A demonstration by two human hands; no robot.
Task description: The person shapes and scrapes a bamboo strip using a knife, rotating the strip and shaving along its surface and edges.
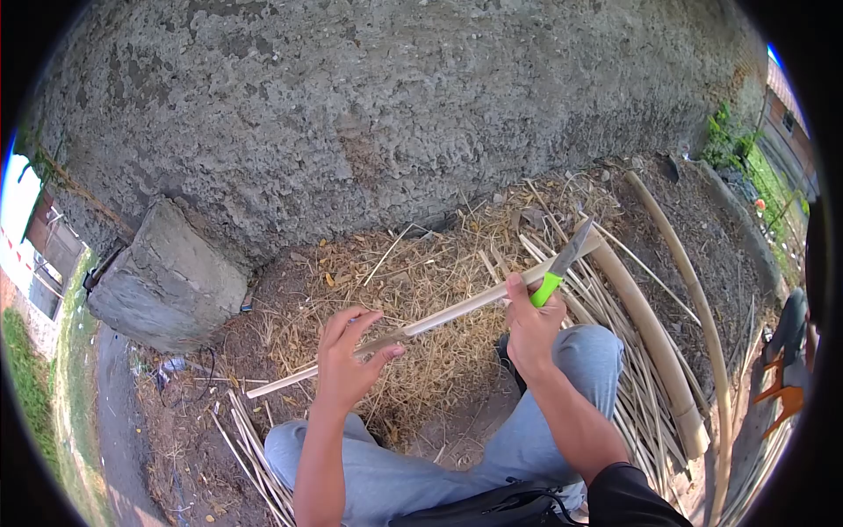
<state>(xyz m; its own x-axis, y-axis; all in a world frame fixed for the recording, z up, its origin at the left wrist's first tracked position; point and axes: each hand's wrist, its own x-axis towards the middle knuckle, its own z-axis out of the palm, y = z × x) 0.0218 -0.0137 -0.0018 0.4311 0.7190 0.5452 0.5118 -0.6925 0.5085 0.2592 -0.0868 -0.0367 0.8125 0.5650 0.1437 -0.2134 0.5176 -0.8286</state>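
A long pale bamboo strip (461, 308) lies slantwise across the front of my body, its left end lower than its right. My right hand (532, 327) is closed round the green handle of a knife (562, 266), with the blade pointing up and to the right, and the strip passes at its fingers. My left hand (349, 356) is beside the strip's left part, fingers apart and thumb stretched out; the strip runs behind or within it, and contact is unclear.
Thin strips (628, 378) and thick bamboo poles (645, 321) lie at my right, more strips (255, 457) at my left. Shavings (413, 369) cover the ground. A concrete block (176, 277) stands left, before a rough wall (395, 105). An orange object (780, 393) is far right.
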